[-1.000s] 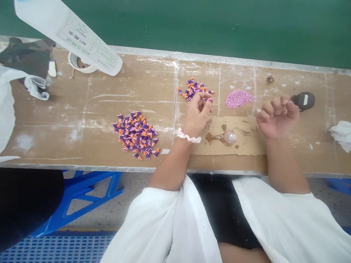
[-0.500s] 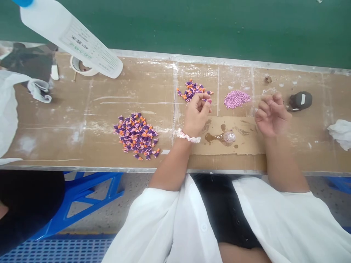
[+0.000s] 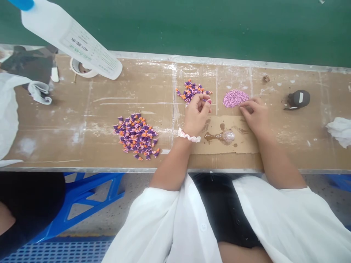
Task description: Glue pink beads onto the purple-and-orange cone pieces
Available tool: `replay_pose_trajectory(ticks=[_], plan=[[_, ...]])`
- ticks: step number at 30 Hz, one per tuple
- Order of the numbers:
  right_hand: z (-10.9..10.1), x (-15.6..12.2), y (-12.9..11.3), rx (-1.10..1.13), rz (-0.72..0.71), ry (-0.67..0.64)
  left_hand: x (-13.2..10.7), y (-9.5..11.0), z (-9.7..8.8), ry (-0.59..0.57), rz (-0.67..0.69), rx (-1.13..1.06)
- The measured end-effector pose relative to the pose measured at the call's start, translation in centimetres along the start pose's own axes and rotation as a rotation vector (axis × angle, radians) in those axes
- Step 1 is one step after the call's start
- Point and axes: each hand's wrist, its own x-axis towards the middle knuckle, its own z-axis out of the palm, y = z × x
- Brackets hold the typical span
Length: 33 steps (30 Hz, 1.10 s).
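My left hand (image 3: pixel 197 112), with a scrunchie (image 3: pixel 189 135) round its wrist, is closed in a pinch; whatever sits between the fingertips is too small to make out. Just beyond it lies a small heap of purple and orange figurines (image 3: pixel 191 89), partly covered by the fingers. At the right edge of a pile of tiny pink beads (image 3: pixel 235 98), thumb and forefinger of my right hand (image 3: pixel 255 114) come together. I cannot make out what they grip. Between my forearms, a clear glossy blob (image 3: pixel 228 136) with a wet brown streak rests on a cardboard piece (image 3: pixel 216 148).
A larger heap of similar figurines (image 3: pixel 137 137) lies to the left. Further left are a large white bottle (image 3: pixel 71 40), a tape roll (image 3: pixel 85 73) and white cloth (image 3: pixel 8 109). On the right sit a black object (image 3: pixel 301 98) and a crumpled white tissue (image 3: pixel 341 131).
My right hand has turned palm-down and moved left, from near the black object to the edge of the pink beads. My left hand stays in place, still pinched.
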Motion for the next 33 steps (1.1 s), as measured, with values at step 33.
replay_pose_trajectory(ticks=[33], plan=[[-2.1, -3.1, -5.8, 0.781, -0.189, -0.146, -4.2, 0.8, 3.1, -0.493, 0.009, -0.348]])
